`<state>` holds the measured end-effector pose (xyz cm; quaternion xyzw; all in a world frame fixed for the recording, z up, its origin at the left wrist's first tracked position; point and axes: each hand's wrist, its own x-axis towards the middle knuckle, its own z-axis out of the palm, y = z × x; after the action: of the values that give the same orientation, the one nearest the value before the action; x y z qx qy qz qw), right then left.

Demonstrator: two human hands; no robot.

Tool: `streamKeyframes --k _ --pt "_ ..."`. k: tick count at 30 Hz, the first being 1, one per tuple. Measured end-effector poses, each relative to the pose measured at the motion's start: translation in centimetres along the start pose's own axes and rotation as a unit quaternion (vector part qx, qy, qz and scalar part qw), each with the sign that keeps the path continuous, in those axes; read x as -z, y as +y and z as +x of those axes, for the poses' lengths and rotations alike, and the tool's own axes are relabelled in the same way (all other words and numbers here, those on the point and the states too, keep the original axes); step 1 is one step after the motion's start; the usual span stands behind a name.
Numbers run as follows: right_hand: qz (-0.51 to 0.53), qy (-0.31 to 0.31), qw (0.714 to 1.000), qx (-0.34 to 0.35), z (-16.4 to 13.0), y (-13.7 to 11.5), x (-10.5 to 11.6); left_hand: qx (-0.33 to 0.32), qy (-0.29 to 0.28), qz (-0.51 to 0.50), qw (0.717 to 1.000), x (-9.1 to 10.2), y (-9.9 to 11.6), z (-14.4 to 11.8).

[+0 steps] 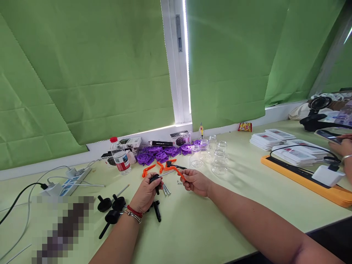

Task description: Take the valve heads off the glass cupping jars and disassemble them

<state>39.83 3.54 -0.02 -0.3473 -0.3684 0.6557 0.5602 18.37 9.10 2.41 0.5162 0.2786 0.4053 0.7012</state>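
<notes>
My left hand (145, 192) is closed around a black round-headed part (154, 179) with a thin metal rod (167, 172) sticking out to the right. In my right hand (196, 182), fingers pinch a bent orange plastic piece (179, 173). The rod's far end lies close to that piece; whether they touch I cannot tell. Below and between the hands are several long screws (166, 190) and small nuts (179, 182). A black handle-like piece (157, 211) lies beside my left hand. More black round-headed parts with rods (112, 217) rest left of my wrist.
Behind the hands lie orange pieces (148, 170), purple plastic parts (161, 156), a red-capped bottle (120, 157) and clear jars (219, 163). A power strip (75, 181) with cables is at left. White stacks (294, 156), an orange-edged strip (305, 181) and another person's hand (343, 146) are at right.
</notes>
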Motion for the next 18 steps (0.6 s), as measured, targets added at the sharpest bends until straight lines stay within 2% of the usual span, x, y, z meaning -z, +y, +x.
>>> streamKeyframes --k 7,13,18 --pt "-0.032 -0.024 0.999 0.003 0.2 1.2 0.0 -0.004 -0.022 0.054 0.998 -0.1 -0.7 -0.1" --pt "-0.057 -0.016 0.998 -0.002 0.0 1.4 -0.1 -0.034 -0.043 0.096 0.994 -0.2 -1.2 -0.1" --pt "-0.078 -0.016 0.997 0.005 -0.5 1.3 -0.6 -0.039 -0.08 0.078 0.993 -0.9 -1.1 -0.7"
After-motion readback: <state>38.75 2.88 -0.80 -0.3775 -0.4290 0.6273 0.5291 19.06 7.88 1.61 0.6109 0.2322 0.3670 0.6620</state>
